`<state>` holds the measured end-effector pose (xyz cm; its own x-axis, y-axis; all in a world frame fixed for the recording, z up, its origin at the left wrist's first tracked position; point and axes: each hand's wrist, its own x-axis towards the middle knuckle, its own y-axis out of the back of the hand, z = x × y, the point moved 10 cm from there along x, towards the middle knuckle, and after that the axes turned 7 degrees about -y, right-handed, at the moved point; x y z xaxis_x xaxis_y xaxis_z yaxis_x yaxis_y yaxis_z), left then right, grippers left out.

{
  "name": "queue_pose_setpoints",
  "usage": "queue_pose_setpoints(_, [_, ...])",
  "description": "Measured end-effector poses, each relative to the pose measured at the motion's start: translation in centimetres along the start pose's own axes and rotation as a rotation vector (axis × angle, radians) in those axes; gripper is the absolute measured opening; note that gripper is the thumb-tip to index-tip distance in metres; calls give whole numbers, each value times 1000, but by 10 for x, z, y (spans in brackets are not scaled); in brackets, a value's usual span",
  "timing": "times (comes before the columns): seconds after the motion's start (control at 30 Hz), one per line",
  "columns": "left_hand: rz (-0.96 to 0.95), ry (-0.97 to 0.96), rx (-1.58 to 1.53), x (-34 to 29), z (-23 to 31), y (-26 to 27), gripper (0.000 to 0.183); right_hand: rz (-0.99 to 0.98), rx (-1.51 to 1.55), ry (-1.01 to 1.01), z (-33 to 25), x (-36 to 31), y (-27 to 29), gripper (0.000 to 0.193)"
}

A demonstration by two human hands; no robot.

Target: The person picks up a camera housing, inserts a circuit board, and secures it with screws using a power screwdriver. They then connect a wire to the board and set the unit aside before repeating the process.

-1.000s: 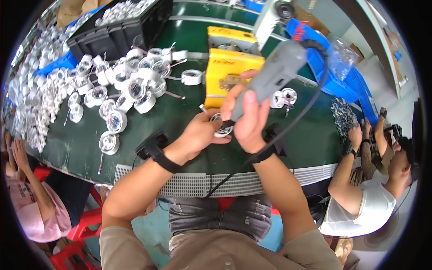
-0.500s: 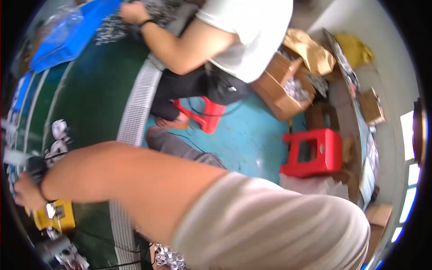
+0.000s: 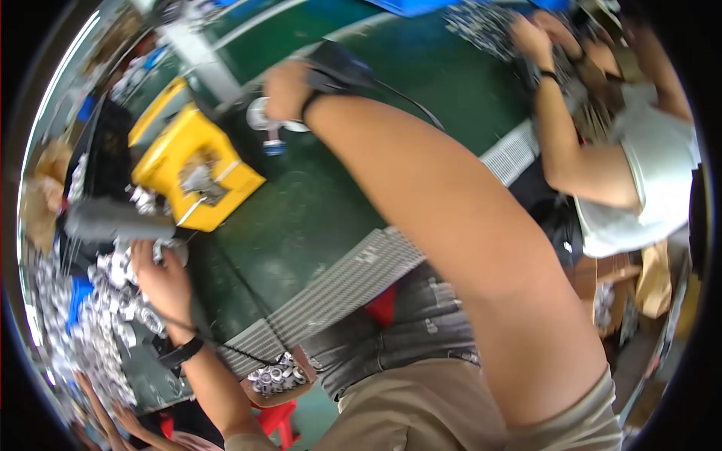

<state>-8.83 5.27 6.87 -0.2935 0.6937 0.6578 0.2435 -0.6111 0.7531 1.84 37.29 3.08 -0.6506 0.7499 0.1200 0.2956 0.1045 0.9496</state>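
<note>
My right hand (image 3: 287, 90) is stretched far across the green work table, over white round parts (image 3: 258, 114). Its fingers are smeared by motion, so its grip cannot be made out. A black device (image 3: 340, 66) with a cord stands right beside that hand, and a small blue-ended piece (image 3: 274, 146) lies just below it. At the left, my left hand (image 3: 164, 287) has its fingers apart at the edge of a pile of white ring-shaped parts (image 3: 113, 301). A dark grey cylinder (image 3: 120, 220) lies just beyond its fingertips.
Between my hands stands a yellow machine or holder (image 3: 203, 169). A perforated grey strip (image 3: 338, 289) runs along the near table edge. Below it is a cardboard box (image 3: 304, 368) of white parts. A co-worker (image 3: 632, 165) sits at the right, hands at small parts; other people's hands (image 3: 113, 413) show lower left.
The view has swung toward the left, bringing my left hand, the parts pile and the whole yellow item into sight. My right arm remains extended over the table.
</note>
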Motion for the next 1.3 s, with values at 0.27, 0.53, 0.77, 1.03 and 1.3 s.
queue_pose_setpoints(0.27, [119, 338, -497, -7, -40, 37, 13, 116, 56, 231, -56, 0, 6, 35])
queue_pose_setpoints(0.53, [-789, 330, -1526, -26, 78, -22, 30, -147, 593, 480, -85, -103, 84, 25])
queue_pose_setpoints(0.77, [-917, 393, -1665, -51, 93, -57, 51, -620, 444, 927, -170, -178, 30, 39])
queue_pose_setpoints(1.03, [-545, 528, -2176, -14, 75, -20, 75, -990, 1488, 477, -139, -154, 5, 71])
queue_pose_setpoints(1.3, [-424, 562, -2163, -18, 62, -28, 62, -926, 1479, 283, -136, -149, -9, 25])
